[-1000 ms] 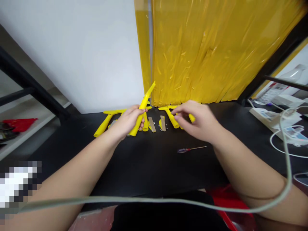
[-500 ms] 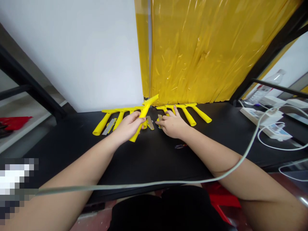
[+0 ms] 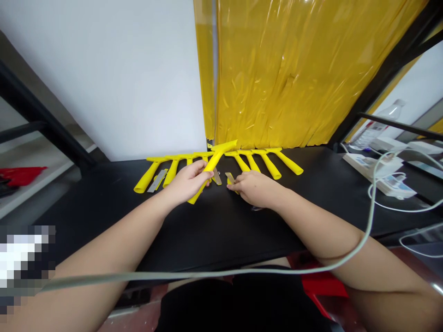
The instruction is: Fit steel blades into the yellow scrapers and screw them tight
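Note:
My left hand point(image 3: 188, 184) is closed round the shaft of a yellow T-shaped plastic handle point(image 3: 218, 154), its crosspiece tilted up toward the right. My right hand point(image 3: 258, 188) pinches the near end of a small grey-and-yellow plate point(image 3: 229, 177); the fingertips are partly hidden. Between the hands lies another grey plate point(image 3: 217, 177). Several matching yellow handles stretch along the back of the black table in two groups, one on the left point(image 3: 147, 177) and one on the right point(image 3: 272, 167). A further grey-and-yellow plate point(image 3: 158, 180) rests among the left ones.
A white panel point(image 3: 121, 83) and yellow film point(image 3: 277, 74) stand behind the black table point(image 3: 207, 244). White power strips point(image 3: 384, 173) and a clear bottle point(image 3: 380, 122) are at the right. A pale cable point(image 3: 242, 273) crosses in front of my forearms.
My right hand's spread fingers have drawn together on the small plate, and the hand has shifted slightly toward me. The handle in my left hand has turned, its crosspiece swinging a little right.

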Action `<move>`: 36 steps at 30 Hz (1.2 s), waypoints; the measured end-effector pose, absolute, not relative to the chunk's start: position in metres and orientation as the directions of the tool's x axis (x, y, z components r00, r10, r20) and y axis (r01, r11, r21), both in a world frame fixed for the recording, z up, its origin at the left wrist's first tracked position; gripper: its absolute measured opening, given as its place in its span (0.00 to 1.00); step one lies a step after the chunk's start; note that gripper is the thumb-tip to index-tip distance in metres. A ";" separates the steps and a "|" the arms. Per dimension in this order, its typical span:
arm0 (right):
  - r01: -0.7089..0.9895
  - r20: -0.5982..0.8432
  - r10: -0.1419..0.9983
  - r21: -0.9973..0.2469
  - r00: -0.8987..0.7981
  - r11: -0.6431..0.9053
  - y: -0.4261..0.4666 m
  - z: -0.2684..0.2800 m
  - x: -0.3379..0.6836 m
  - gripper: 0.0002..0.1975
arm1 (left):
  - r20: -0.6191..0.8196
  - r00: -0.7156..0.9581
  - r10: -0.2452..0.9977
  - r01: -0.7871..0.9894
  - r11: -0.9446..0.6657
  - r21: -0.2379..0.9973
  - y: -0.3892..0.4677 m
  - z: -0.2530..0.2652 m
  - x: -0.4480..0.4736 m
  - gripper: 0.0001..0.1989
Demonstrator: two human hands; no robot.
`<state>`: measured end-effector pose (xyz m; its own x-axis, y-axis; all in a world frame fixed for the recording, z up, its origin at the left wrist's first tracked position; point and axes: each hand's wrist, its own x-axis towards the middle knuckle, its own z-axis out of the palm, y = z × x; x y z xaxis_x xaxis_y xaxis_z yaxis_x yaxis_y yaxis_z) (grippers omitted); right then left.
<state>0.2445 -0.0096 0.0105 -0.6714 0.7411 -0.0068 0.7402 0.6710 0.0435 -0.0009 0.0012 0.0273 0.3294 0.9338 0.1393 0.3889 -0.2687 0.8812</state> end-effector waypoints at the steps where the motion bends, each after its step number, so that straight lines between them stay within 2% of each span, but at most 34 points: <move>1: 0.737 -0.018 0.738 0.037 -0.674 0.674 -0.012 0.011 0.244 0.23 | 0.127 0.338 0.933 0.379 -0.259 0.888 0.001 0.027 -0.001 0.09; 6: 0.724 -0.079 0.722 0.014 -0.687 0.690 -0.025 0.018 0.245 0.23 | 0.127 0.387 0.913 0.319 -0.263 0.911 0.000 0.028 -0.001 0.07; 12: 0.672 -0.137 0.658 -0.108 -0.740 0.733 -0.035 0.028 0.248 0.18 | 0.098 0.370 0.924 0.333 -0.230 0.914 0.001 0.028 -0.003 0.07; 20: 0.560 -0.062 0.562 -0.215 -0.825 0.800 -0.034 0.022 0.242 0.15 | 0.140 0.448 0.883 0.322 -0.306 0.896 0.008 0.017 -0.005 0.08; 24: 0.534 -0.025 0.547 -0.259 -0.837 0.805 -0.031 0.018 0.241 0.17 | 0.109 0.490 0.865 0.366 -0.317 0.875 0.007 0.017 -0.004 0.09; 27: 0.518 -0.002 0.544 -0.310 -0.839 0.797 -0.030 0.017 0.244 0.17 | 0.142 0.503 0.852 0.384 -0.368 0.847 0.006 0.017 -0.003 0.10; 36: 0.540 -0.005 0.604 -0.453 -0.797 0.709 -0.022 0.020 0.252 0.20 | 0.191 0.492 0.849 0.414 -0.421 0.807 0.008 0.013 -0.004 0.10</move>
<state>0.2525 -0.0222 0.0200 -0.7971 0.6038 -0.0054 0.5401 0.7090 -0.4534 -0.0037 0.0084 0.0131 0.4917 0.8495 0.1912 0.4136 -0.4211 0.8072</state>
